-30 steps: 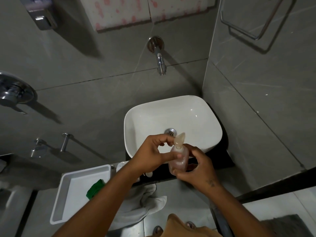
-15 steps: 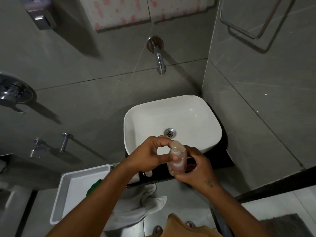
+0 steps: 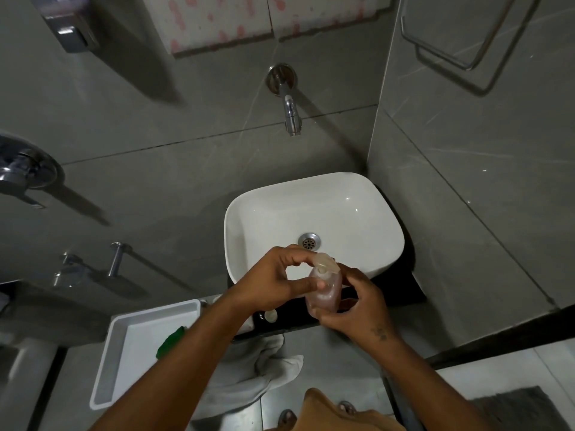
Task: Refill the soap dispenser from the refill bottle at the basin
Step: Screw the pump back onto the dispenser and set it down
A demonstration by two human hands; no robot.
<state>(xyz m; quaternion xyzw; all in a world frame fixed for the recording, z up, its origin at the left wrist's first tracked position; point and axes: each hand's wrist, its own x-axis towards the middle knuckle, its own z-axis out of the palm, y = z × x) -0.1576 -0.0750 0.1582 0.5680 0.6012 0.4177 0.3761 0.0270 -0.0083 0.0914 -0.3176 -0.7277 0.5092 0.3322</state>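
We are seeing two bare hands working over the near edge of one white, rounded-square ceramic basin [image 3: 314, 219], which is sitting on one dark counter [image 3: 401, 293]. Between the hands we are seeing one small translucent plastic bottle of brownish-pink liquid [image 3: 323, 290], standing roughly upright and leaning a little to the left, just in front of the basin's near rim. The right hand [image 3: 357, 306] is gripping the bottle low on its body, its fingers [image 3: 350, 276] wrapping round the far side and closing on it. The left hand [image 3: 273, 281] is pressing its thumb against the bottle's upper left side while its curled fingers [image 3: 298, 258] are pinching at one pale translucent flip cap [image 3: 326, 262], which is tilting back from the bottle's neck.

In the basin we are counting one round metal drain [image 3: 309, 241]. Above it, one chrome wall spout [image 3: 287, 101] is pointing down from the grey tiled wall. At the upper left, one grey wall-mounted box with a metal front [image 3: 71, 29] is hanging; we cannot tell what it is. At the upper right, one metal towel ring [image 3: 460, 35] is hanging on the side wall.

To the left of the counter, one white rectangular plastic tray [image 3: 124, 362] is holding one green object [image 3: 172, 342], partly hidden by the left forearm. One small pale round cap [image 3: 270, 316] is lying on the counter beneath the left wrist. One white cloth [image 3: 258, 368] is hanging below the counter edge.
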